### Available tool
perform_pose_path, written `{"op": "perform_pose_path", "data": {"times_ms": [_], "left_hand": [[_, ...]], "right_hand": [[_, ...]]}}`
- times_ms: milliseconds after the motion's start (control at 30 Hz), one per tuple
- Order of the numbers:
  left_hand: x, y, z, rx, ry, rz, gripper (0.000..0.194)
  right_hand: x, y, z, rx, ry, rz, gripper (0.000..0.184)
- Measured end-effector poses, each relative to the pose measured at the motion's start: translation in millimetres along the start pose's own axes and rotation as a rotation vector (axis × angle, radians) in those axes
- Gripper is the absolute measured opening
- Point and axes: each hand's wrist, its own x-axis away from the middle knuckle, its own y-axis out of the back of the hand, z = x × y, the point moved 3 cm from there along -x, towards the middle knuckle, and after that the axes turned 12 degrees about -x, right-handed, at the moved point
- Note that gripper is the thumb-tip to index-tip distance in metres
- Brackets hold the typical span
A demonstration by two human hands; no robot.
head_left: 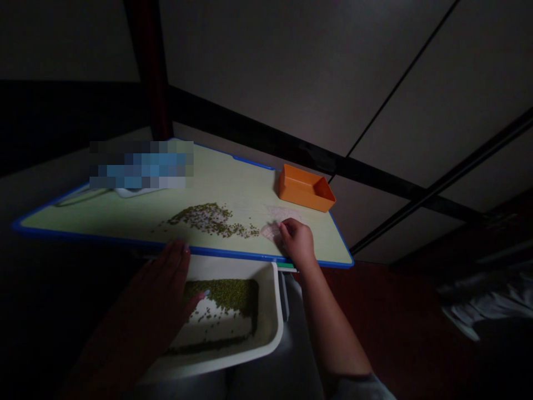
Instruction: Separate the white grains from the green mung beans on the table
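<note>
On the pale tabletop (245,194) lies a spread of small green beans mixed with pale grains (204,218). To its right, a thin patch of pale grains (272,231) sits beside my right hand (298,240). That hand is curled with its fingertips down at the grains; what it pinches is hidden. My left hand (169,278) is stretched out with its thumb apart, over the left part of a white basin (275,311) and close to the table's blue edge. Green beans (233,294) lie inside this basin, heaped mostly at its far side.
An orange box (306,191) stands at the table's back right corner. A blurred-out blue object (145,169) is at the back left, with a cable near it. Cabinet panels (291,72) rise behind the table. The floor (366,311) at right is dark red.
</note>
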Motion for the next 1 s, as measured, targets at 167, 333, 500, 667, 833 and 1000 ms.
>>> {"op": "perform_pose_path", "data": {"times_ms": [167,333,500,667,833,1000], "left_hand": [[1.2,-3.1,0.2,0.026,0.022,0.018,0.081],[3.5,-4.5,0.4,0.076,0.052,0.036,0.077],[3.8,-4.4,0.0,0.041,0.043,0.002,0.073],[4.5,-6.0,0.1,0.058,0.082,0.026,0.071],[3.2,-4.9,0.0,0.045,0.055,-0.019,0.077],[3.0,-3.9,0.4,0.027,0.038,-0.025,0.077]], "right_hand": [[-0.7,-2.3,-8.3,-0.119,-0.040,-0.040,0.027],[-1.1,-9.0,-15.7,-0.300,-0.030,0.028,0.029],[-0.8,-10.0,-13.8,-0.309,-0.031,0.053,0.030],[-0.7,-6.5,-9.8,-0.192,-0.021,0.001,0.028],[-0.9,-6.9,-12.6,-0.202,-0.061,-0.026,0.029],[-0.8,-6.9,-8.2,-0.184,-0.018,0.017,0.026]]}}
